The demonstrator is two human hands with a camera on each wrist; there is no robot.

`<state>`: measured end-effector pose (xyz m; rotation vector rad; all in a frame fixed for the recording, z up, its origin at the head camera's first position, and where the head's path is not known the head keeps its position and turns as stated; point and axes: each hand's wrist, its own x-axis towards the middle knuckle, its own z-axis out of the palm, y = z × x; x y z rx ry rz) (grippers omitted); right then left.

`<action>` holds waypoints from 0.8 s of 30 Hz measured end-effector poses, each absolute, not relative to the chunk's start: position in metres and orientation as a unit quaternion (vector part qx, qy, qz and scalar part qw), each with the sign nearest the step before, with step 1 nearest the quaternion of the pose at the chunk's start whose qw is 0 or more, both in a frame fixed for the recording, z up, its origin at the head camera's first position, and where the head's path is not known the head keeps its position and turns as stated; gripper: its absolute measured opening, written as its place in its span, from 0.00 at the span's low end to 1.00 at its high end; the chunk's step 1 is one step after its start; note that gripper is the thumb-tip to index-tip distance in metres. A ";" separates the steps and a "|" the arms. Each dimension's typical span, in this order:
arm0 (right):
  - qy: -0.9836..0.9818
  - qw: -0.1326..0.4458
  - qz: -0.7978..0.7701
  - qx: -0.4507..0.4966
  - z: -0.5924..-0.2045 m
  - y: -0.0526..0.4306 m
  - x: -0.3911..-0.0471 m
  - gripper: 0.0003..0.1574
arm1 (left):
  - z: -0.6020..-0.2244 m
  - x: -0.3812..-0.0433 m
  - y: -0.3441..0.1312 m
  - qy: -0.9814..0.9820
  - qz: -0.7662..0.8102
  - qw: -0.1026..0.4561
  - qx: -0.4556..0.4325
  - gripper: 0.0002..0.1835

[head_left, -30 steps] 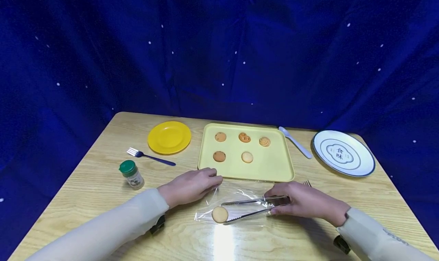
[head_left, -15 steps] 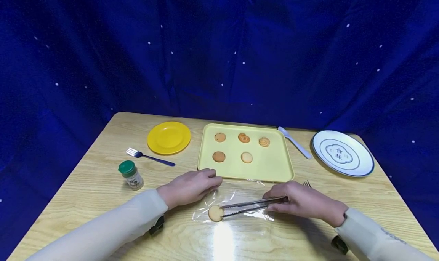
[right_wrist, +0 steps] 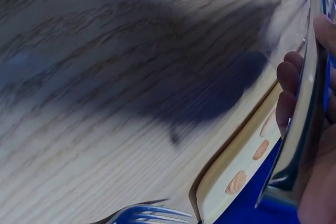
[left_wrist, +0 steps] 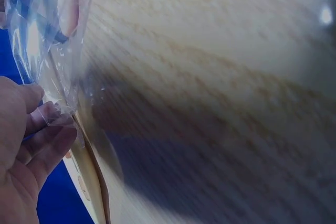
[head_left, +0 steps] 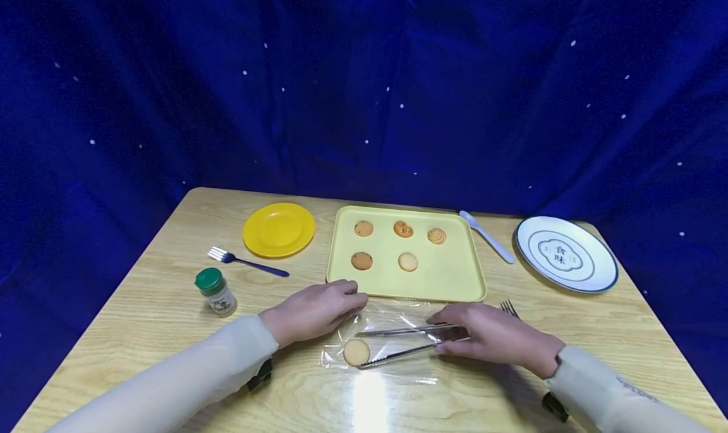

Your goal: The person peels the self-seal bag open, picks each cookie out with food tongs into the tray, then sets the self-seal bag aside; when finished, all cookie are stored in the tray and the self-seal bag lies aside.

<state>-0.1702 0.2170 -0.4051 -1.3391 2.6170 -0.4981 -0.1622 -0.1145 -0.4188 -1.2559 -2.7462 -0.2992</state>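
Observation:
My left hand (head_left: pixel 321 308) pinches the edge of a clear plastic bag (left_wrist: pixel 71 72) between thumb and fingers, just in front of the yellow tray (head_left: pixel 455 287). A round pale cookie (head_left: pixel 356 352) lies inside the bag near its left end. With my right hand (head_left: pixel 491 333) I hold metal tongs (head_left: pixel 398 354) that reach left into the bag. Their arms are spread, the nearer tip right at the cookie's lower edge and the farther tip above it. In the right wrist view, my fingers (right_wrist: pixel 287 77) curl around the tongs' metal body.
Several cookies, one a pretzel shape (head_left: pixel 403 229), sit on the tray. Left are a yellow plate (head_left: pixel 279 229), a fork (head_left: pixel 248 262) and a green-capped shaker (head_left: pixel 216 292). Right are a pale spoon (head_left: pixel 487 237), a white patterned plate (head_left: pixel 565 254) and another fork (head_left: pixel 509 308), partly hidden by my hand.
The tongs' arms narrowed half a second ago and are now spread apart again. The cookie and my right hand have shifted slightly left. My left hand stays in place.

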 end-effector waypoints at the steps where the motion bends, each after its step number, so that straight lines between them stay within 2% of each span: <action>1: 0.874 0.077 -0.164 -0.451 -0.405 0.216 -0.170 0.24 | -0.419 -0.162 -0.115 -0.904 -0.097 0.055 -0.413 0.05; 8: 0.854 0.052 -0.158 -0.493 -0.406 0.211 -0.170 0.18 | -0.418 -0.162 -0.115 -0.904 -0.100 0.054 -0.412 0.05; 14: 0.840 0.032 -0.168 -0.515 -0.405 0.211 -0.169 0.17 | -0.418 -0.164 -0.116 -0.902 -0.107 0.053 -0.415 0.05; 24: 0.849 -0.003 -0.173 -0.500 -0.395 0.233 -0.160 0.15 | -0.417 -0.164 -0.119 -0.906 -0.104 0.042 -0.409 0.05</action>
